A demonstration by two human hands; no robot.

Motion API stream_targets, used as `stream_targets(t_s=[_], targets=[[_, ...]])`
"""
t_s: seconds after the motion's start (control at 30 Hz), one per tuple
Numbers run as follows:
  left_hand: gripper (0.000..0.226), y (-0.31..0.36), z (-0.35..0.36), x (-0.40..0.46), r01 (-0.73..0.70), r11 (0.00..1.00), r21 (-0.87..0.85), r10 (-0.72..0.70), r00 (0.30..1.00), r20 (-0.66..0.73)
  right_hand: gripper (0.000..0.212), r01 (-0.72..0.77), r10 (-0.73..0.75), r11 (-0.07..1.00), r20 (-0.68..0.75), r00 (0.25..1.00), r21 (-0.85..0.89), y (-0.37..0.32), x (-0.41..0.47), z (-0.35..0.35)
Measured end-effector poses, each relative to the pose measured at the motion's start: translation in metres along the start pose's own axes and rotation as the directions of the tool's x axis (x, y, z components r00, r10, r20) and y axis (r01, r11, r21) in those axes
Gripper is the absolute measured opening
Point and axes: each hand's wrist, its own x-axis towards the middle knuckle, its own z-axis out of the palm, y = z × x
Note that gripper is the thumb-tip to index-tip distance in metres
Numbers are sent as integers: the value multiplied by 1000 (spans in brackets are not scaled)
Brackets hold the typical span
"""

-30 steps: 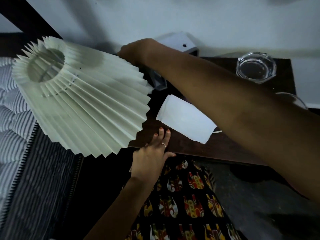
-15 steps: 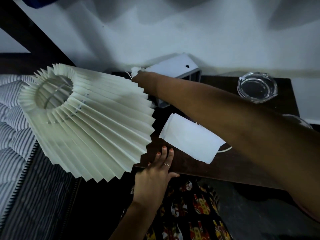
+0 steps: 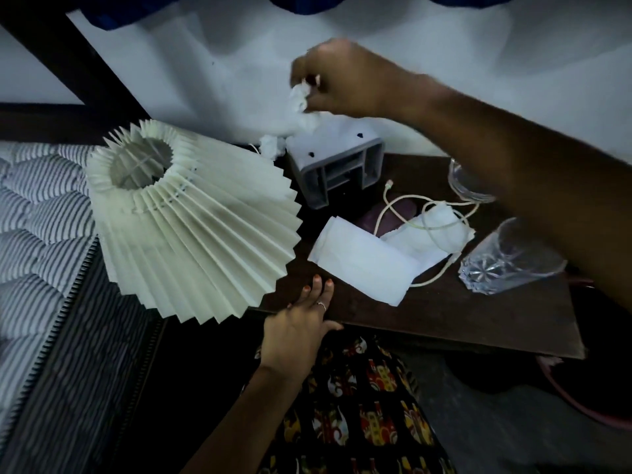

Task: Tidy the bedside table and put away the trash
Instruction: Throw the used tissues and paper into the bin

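The right hand [image 3: 345,80] pinches a crumpled tissue [image 3: 299,97] in its grip, raised above the far edge of the surface [image 3: 461,313]. The left hand [image 3: 301,330] rests flat, fingers spread, on the near edge. No legible writing.

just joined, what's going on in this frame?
A person is clearing a dark bedside table. The right hand pinches a crumpled white tissue lifted above the grey box at the back. The left hand rests flat on the table's front edge beside the pleated lampshade. A flat tissue, a white cable and a glass tumbler remain on the table.
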Motion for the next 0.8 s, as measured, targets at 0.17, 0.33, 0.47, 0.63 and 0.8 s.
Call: stream_targets(t_s=[0.17, 0.33, 0.47, 0.63, 0.8], targets=[[73, -3, 10, -3, 53, 997, 50, -45, 989, -142, 26, -215, 263, 956, -255, 931, 201, 29, -137, -61], [68, -9, 30, 1, 16, 1000, 4, -15, 983, -184, 28, -692, 814, 574, -400, 422, 438, 82, -326, -61], [67, 0, 26, -1, 68, 998, -8, -69, 981, -179, 29, -929, 975, 184, -177, 132, 320, 86, -443, -15], [67, 4, 23, -4, 108, 994, -18, -109, 983, -146, 32, -982, 997, 21, 64, 34, 190, 66, -492, 34], [66, 7, 19, -5, 115, 993, -9, -115, 983, -141, 41, -965, 1000, 2, 19, 8, 262, 78, -482, 31]])
